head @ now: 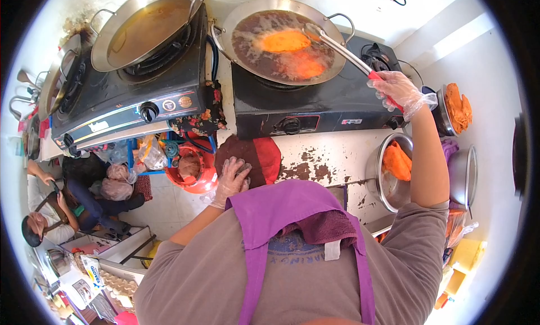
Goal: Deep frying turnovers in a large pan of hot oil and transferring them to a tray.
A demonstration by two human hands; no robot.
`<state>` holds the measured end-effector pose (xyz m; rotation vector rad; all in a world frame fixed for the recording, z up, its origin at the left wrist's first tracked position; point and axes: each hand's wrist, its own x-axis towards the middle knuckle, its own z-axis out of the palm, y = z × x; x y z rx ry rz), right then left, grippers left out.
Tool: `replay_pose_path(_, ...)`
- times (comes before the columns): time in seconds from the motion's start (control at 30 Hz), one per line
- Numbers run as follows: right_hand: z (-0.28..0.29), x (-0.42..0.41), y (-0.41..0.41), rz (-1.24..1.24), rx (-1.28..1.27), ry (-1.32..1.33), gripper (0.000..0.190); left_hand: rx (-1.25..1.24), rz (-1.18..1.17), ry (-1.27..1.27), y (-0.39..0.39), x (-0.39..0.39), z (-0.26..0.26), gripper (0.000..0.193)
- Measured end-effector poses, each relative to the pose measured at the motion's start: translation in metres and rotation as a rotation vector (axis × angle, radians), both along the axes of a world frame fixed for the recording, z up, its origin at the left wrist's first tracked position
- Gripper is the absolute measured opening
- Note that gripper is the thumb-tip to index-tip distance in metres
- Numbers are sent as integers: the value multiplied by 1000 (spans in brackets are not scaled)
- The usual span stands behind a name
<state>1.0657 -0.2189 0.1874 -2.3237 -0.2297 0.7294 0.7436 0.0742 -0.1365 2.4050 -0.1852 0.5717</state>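
Note:
My right hand (pixel 394 90), in a clear plastic glove, grips metal tongs (pixel 348 52) by their red handle. The tongs' tips reach into a wide steel wok (pixel 228 33) of bubbling oil. Two orange-coated pieces of food fry there: one piece (pixel 287 41) shows clearly, while bubbles partly veil the nearer piece (pixel 303 67). Under the wok is a black gas stove (pixel 261 109). My left hand (pixel 232 177), also gloved, rests with its fingers apart on a round brown-and-red cloth pad (pixel 268 160) at the counter's front.
At right, a steel pot (pixel 382 185) and a bowl (pixel 443 109) hold more orange-coated pieces. A second wok (pixel 99 57) of oil stands on the left stove (pixel 126 101). Below it are a red gas cylinder (pixel 206 169) and a seated person (pixel 55 215) with a phone.

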Motion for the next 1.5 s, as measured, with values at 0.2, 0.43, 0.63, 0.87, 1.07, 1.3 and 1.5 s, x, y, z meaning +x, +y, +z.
replay_pose_path(0.2, 3, 0, 1, 11, -98, -55, 36, 15, 3, -4, 0, 0, 0, 45)
replay_pose_path(0.43, 25, -20, 5, 248, -499, -652, 47, 26, 7, -5, 0, 1, -1, 44)
replay_pose_path(0.63, 48, -35, 9, 271, -493, -709, 54, 26, 10, -19, 1, 0, -3, 42)
replay_pose_path(0.87, 32, -27, -7, 528, -540, -986, 62, 29, 17, -12, -1, 0, 2, 41)
replay_pose_path(1.07, 36, -26, 14, 590, -731, -1155, 65, 32, 21, -15, -1, 1, 2, 41)
replay_pose_path(1.3, 38, -25, 54, 628, -828, -1358, 55, 37, 24, -10, -1, 0, 4, 40)
replay_pose_path(1.5, 18, -23, 82, 680, -912, -1419, 45, 55, 39, -31, -2, 2, 6, 39)
